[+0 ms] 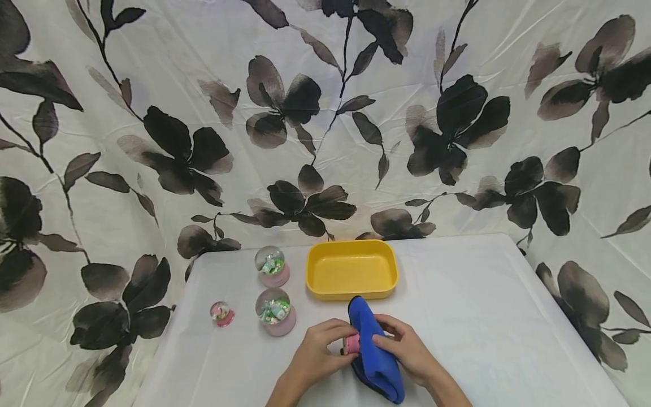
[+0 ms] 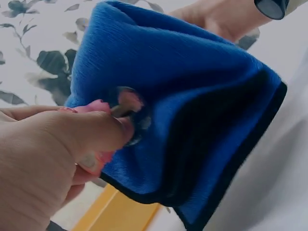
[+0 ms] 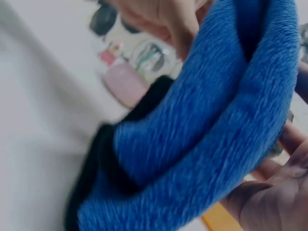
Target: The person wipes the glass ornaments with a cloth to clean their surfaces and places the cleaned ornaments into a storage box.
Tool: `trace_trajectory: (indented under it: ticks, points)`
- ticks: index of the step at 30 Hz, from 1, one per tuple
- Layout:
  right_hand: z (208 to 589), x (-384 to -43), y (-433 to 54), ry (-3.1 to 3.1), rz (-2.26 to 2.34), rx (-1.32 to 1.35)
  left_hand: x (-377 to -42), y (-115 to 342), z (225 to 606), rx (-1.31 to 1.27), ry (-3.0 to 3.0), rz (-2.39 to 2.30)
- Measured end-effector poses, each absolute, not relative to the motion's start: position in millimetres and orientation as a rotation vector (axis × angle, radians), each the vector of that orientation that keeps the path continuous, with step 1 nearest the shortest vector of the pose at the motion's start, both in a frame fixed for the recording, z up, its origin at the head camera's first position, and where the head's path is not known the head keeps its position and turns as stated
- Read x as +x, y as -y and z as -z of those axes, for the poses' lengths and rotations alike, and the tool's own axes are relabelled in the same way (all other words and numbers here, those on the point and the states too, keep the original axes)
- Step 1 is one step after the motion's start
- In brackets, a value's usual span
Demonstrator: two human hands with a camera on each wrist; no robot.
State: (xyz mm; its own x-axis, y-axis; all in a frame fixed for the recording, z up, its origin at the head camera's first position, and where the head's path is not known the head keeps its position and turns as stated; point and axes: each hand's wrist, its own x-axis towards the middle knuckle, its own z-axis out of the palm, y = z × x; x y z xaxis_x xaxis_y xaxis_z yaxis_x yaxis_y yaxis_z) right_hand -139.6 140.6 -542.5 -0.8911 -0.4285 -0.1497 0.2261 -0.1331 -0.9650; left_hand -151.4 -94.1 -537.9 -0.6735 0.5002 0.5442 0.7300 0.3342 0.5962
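My left hand (image 1: 321, 349) grips a small snow globe by its pink base (image 1: 351, 344). In the left wrist view the clear glass dome (image 2: 132, 113) of this snow globe faces the cloth, with a pink figure inside. My right hand (image 1: 407, 349) holds a folded blue cloth (image 1: 375, 353) with dark edging, thumb on the near side and fingers behind it. The cloth lies right up against the dome and hides it in the head view. In the right wrist view the cloth's folds (image 3: 192, 130) cover most of the snow globe and part of both hands.
A yellow tray (image 1: 352, 295) stands just beyond the hands. To the left are two larger snow globes with pale pink bases, the back one (image 1: 272, 267) and the front one (image 1: 276, 312), plus a tiny pink-based snow globe (image 1: 222, 314). All stand on a white-covered table (image 1: 488, 316).
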Motion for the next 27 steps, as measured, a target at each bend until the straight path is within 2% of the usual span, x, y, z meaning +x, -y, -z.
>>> trace_trajectory:
  ticks: [6,18,22,27]
  points:
    - [537.6,-136.2,-136.5,-1.562,2.174,-0.147,-147.8,90.7,548.5,-0.978,2.170,1.422]
    - [542.6,-126.9,-117.6,-1.892,2.223,0.012,-137.1,77.6,559.2,-0.397,2.290,1.953]
    - [542.5,-126.0,-117.6,-1.978,2.194,-0.004,-141.9,81.3,556.0,-0.419,2.377,1.963]
    - [540.5,-124.9,-121.3,-2.014,2.136,-0.066,-150.7,90.5,545.1,-0.629,2.511,1.818]
